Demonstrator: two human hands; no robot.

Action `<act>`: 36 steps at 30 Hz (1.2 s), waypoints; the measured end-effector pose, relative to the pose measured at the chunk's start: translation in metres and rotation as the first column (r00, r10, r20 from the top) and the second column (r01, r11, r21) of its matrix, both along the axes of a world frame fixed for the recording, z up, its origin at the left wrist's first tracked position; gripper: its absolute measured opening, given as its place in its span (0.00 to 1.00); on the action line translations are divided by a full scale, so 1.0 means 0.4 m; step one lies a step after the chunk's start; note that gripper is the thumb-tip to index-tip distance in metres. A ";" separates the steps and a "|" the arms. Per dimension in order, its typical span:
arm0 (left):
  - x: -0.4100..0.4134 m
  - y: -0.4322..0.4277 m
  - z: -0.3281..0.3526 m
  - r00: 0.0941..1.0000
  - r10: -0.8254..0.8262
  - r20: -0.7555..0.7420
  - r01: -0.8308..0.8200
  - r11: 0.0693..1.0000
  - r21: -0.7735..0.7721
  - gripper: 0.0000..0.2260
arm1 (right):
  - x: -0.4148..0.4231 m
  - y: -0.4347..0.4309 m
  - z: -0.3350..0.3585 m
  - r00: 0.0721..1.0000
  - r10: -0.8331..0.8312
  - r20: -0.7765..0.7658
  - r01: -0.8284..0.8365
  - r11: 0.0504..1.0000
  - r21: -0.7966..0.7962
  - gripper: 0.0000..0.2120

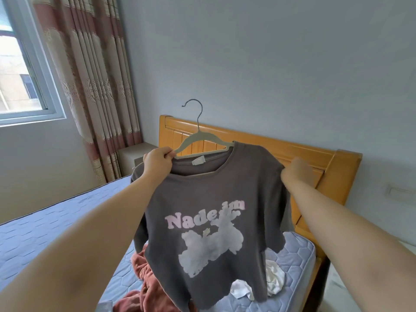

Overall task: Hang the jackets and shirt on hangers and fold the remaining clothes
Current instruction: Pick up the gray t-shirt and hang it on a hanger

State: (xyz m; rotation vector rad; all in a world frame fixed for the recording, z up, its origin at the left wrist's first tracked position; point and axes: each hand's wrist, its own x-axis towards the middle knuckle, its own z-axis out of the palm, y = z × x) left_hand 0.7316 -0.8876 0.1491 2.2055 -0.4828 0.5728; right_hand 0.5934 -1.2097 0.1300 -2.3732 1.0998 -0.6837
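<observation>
A dark grey T-shirt (209, 210) with pink lettering and a pale cloud print hangs in the air over the bed. A light grey hanger (198, 137) with a dark metal hook sits partly inside its neck; its right arm is under the shirt's shoulder, its left arm is bare. My left hand (157, 163) pinches the hanger's left arm together with the collar. My right hand (295, 171) is blurred and holds the shirt's right shoulder. A rust-red garment (144, 287) and a white garment (270, 280) lie crumpled on the mattress below.
The bed has a blue quilted mattress (51, 221) and an orange wooden headboard (333, 174) against the blue-grey wall. A small nightstand (132, 154) stands left of the headboard. A patterned curtain (94, 82) and a window (20, 70) fill the left side.
</observation>
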 end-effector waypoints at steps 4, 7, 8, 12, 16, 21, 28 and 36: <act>-0.015 -0.036 0.008 0.999 -0.051 0.006 0.050 0.998 0.046 0.11 | 0.043 0.098 0.031 0.885 0.435 0.166 -0.382 0.883 -0.274 0.25; -0.029 -0.061 0.012 0.998 -0.065 -0.006 0.065 0.995 0.071 0.11 | 0.081 0.148 0.048 0.860 0.489 0.144 -0.411 0.832 -0.373 0.08; -0.032 -0.065 0.013 0.998 -0.066 -0.002 0.066 0.994 0.086 0.10 | 0.086 0.152 0.056 0.857 0.496 0.141 -0.414 0.825 -0.385 0.08; -0.040 -0.076 0.027 0.954 -0.264 -0.138 0.279 0.955 0.103 0.06 | 0.081 0.124 0.070 0.857 0.461 0.229 -0.384 0.869 -0.313 0.12; -0.020 -0.048 0.054 0.914 -0.297 -0.276 0.364 0.900 0.240 0.17 | 0.052 0.094 0.090 0.860 0.392 0.327 -0.306 0.908 -0.285 0.11; -0.025 -0.044 0.096 0.976 -0.156 -0.154 0.218 0.776 0.593 0.09 | 0.007 0.073 0.137 0.869 0.367 0.332 -0.267 0.913 -0.309 0.13; -0.137 -0.173 0.085 0.960 -0.037 0.278 -0.110 0.862 0.494 0.09 | -0.107 -0.002 0.156 0.899 0.357 0.253 -0.269 0.907 -0.323 0.11; -0.209 -0.250 0.088 0.931 -0.355 0.084 0.226 0.742 0.631 0.13 | -0.276 -0.046 0.045 0.936 0.173 0.306 -0.105 0.969 -0.224 0.12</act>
